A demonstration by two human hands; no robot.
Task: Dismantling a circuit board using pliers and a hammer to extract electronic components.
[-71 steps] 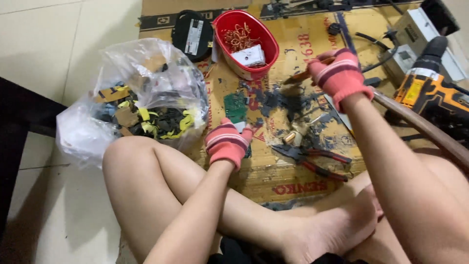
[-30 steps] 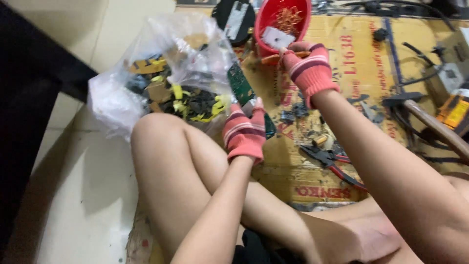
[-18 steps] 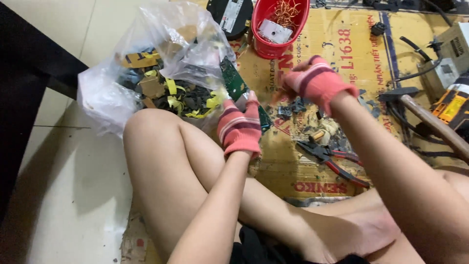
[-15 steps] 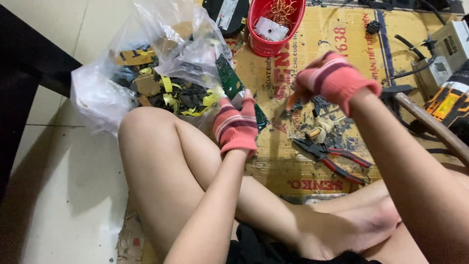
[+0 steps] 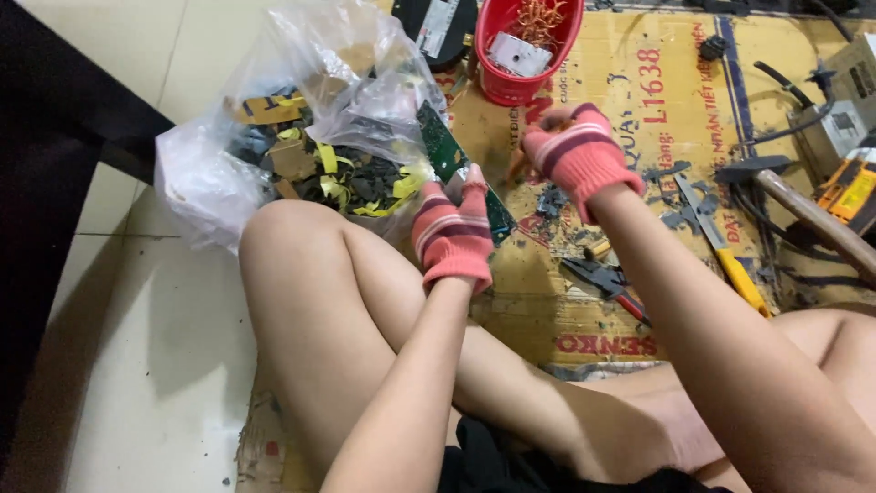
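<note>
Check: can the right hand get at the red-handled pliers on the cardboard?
Probably yes. The right hand hovers just above the red-handled pliers, which lie uncovered on the cardboard sheet; only small dark scraps lie between, and its forearm leaves them exposed.

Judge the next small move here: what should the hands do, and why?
Probably let the left hand tip the green circuit board into the clear plastic bag. The board's top edge already rests at the bag's open mouth, over similar scrap, while the right hand hangs apart above the cardboard.
</note>
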